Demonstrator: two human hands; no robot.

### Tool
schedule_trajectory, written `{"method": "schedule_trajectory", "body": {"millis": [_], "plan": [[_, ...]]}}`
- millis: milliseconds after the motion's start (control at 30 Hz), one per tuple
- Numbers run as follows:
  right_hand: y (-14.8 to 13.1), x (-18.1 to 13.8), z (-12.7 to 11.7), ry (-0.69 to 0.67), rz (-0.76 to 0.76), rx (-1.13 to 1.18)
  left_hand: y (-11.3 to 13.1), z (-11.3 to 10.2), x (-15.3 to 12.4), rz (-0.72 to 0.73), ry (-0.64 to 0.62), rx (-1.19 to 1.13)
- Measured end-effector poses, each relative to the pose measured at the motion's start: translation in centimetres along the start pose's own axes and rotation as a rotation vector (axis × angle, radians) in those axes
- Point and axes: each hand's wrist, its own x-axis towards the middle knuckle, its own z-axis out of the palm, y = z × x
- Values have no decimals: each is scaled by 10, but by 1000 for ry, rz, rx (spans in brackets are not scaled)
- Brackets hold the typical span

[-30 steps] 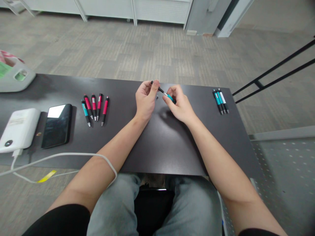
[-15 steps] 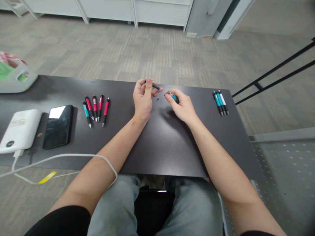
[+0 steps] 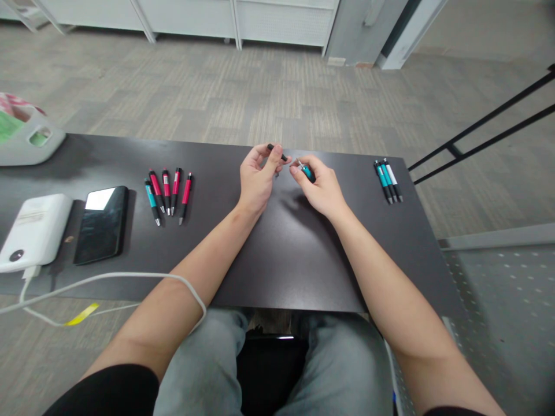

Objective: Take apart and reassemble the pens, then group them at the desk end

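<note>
Pinched between the thumb and fingers of my left hand [image 3: 255, 182] is a black pen grip section [image 3: 277, 152], tilted down to the right. Close on its right, my right hand [image 3: 324, 184] is closed around a teal pen barrel [image 3: 308, 173]. A thin piece like a refill [image 3: 299, 163] sticks out of that barrel toward the grip section, with a small gap between them. Partly covered by my left fingers, a tiny metallic pen part [image 3: 277, 175] shows near the table.
Several red pens [image 3: 185, 199] and a teal pen [image 3: 152, 201] lie left on the dark table [image 3: 286, 260]. Two teal pens [image 3: 382, 182] and a white pen [image 3: 393, 180] lie right. Further left are a phone [image 3: 102, 228], white power bank [image 3: 37, 231] and basket [image 3: 41, 141]. A white cable [image 3: 130, 274] crosses my left forearm.
My left hand has moved slightly right with the black grip section, bringing it nearer the teal barrel. My right hand has stayed almost still.
</note>
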Motion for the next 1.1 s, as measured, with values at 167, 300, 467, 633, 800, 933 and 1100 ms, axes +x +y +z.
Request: {"method": "schedule_trajectory", "body": {"millis": [167,300,467,633,800,933,1100], "plan": [[1,-2,0,32,-12,-2,-2,-2,-3,-33,-34,0],[4,-2,0,59,-41,10,0,-2,-4,-56,-67,-5],[-2,-2,0,95,-39,11,0,-2,-6,-99,-105,-13],[-3,-1,0,100,-73,-2,-2,-2,-8,-131,-160,-66],[2,-1,0,129,-150,-46,2,-1,-10,-194,-194,-105],[2,0,-2,175,-219,-101,5,0,-11,-230,-210,-137],[2,0,-2,180,-218,-131,6,0,-13,-264,-214,-155]]}}
